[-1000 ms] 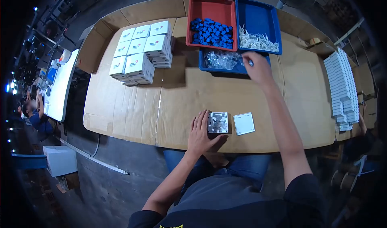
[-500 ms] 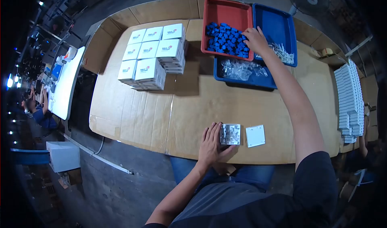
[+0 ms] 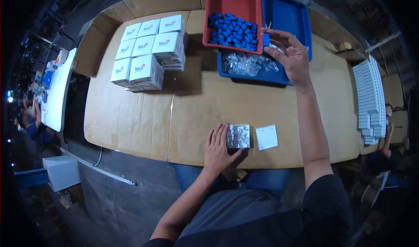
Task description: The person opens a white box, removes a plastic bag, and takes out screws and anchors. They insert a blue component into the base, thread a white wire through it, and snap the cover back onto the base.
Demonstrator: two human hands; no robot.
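Observation:
Near the front edge of the table, my left hand [image 3: 217, 150] grips a small square box [image 3: 238, 136] with its fingers along the left side and its thumb along the near side. Pale fittings show inside the box. To its right lies a flat white square cover [image 3: 266, 137]. My right hand [image 3: 293, 59] is raised in front of the trays, pinching a small blue block [image 3: 266, 39] between thumb and fingertips. Many similar blue blocks [image 3: 233, 32] lie in the red tray [image 3: 233, 0] just left of that hand.
A blue tray [image 3: 283, 11] stands behind my right hand. Another blue tray [image 3: 262, 79] in front holds clear plastic bags [image 3: 248, 64]. Stacked white printed boxes [image 3: 144, 68] stand at left, white flat pieces [image 3: 369, 98] at right. Other people [image 3: 36, 129] sit at both sides.
My right hand has come up out of the tray area, now with a blue block in its fingers. My left hand stays on the box. The whole view has shifted slightly.

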